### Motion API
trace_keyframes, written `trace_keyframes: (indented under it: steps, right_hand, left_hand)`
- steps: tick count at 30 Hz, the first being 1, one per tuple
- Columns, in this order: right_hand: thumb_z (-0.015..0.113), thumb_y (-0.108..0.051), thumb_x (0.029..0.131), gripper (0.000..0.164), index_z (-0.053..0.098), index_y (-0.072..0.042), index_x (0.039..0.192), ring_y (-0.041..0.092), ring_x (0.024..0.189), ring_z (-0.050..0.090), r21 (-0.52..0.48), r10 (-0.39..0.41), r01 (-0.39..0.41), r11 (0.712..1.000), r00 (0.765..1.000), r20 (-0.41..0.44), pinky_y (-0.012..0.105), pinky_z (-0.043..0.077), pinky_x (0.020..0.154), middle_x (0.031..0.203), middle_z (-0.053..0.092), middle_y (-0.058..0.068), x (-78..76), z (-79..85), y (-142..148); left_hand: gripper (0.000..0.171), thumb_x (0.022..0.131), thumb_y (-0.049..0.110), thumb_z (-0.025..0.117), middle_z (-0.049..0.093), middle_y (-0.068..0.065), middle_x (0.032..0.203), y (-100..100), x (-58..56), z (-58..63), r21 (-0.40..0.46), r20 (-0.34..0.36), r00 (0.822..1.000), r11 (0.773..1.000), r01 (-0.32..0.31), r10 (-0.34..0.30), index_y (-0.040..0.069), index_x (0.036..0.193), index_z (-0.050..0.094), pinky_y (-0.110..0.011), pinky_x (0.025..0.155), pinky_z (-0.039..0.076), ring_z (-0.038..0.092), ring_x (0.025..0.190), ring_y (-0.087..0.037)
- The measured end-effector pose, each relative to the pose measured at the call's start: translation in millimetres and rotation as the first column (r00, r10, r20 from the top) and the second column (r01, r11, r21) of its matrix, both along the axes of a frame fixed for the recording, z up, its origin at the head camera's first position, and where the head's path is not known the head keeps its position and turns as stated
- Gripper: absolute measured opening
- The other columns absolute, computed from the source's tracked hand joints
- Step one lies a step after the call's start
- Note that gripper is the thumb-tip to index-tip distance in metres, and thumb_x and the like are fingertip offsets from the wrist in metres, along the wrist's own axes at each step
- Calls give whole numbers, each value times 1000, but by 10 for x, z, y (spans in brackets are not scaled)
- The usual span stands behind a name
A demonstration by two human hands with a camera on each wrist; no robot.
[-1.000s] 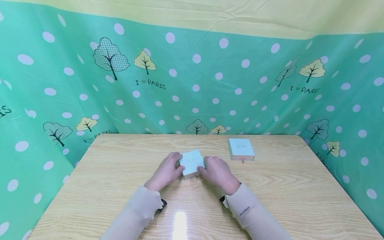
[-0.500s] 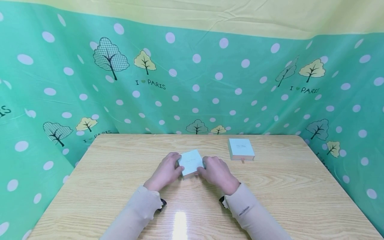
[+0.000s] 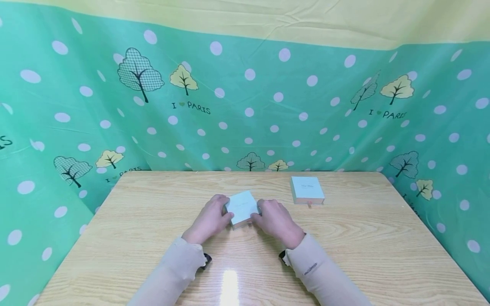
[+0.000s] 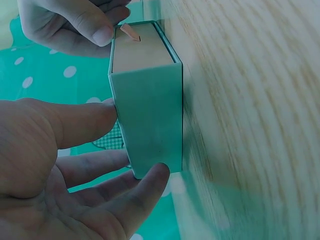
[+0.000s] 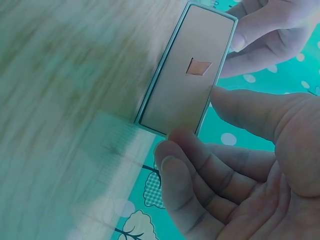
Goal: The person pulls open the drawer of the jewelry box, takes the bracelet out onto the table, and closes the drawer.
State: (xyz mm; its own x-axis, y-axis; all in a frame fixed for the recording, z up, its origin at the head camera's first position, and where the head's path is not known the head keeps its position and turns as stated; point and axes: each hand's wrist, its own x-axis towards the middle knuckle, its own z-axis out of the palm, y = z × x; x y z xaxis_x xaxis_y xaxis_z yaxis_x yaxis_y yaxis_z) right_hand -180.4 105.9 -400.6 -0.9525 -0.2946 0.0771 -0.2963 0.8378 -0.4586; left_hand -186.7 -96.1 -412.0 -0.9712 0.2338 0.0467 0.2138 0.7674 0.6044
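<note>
A small pale blue drawer box (image 3: 242,207) sits on the table, turned at a slight angle, between my two hands. My left hand (image 3: 210,216) grips its left side, thumb at the top edge and fingers along the side wall. On the opposite side my right hand (image 3: 276,219) holds the box with thumb and curled fingers near the front right corner. The right wrist view shows the light-toned drawer front (image 5: 175,92) pushed in flush, with a short ribbon tab (image 5: 199,67) in its middle. Faint lettering marks the lid.
A second matching box (image 3: 307,189) lies farther back to the right, its tab facing the front. Both stand on a wood-grain table (image 3: 160,195). A green dotted curtain (image 3: 249,97) with printed trees hangs behind and at both sides.
The box between my hands has shifted very slightly left, and both hands have moved with it. Their hold looks the same. The second box stays in place.
</note>
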Motion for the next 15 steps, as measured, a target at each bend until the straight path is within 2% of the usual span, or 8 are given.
trace_keyframes:
  steps: [15]
  right_hand:
    - [67,-20,87,17,63,-4,87,10,46,41,-3,14,-14,1000,1000,-1,24,35,40,59,47,0,-7,-13,-10]
  left_hand:
    - [57,87,18,69,45,-21,136,-14,10,35,-17,30,999,1000,-15,15,-8,133,48,-46,103,39,47,123,-34]
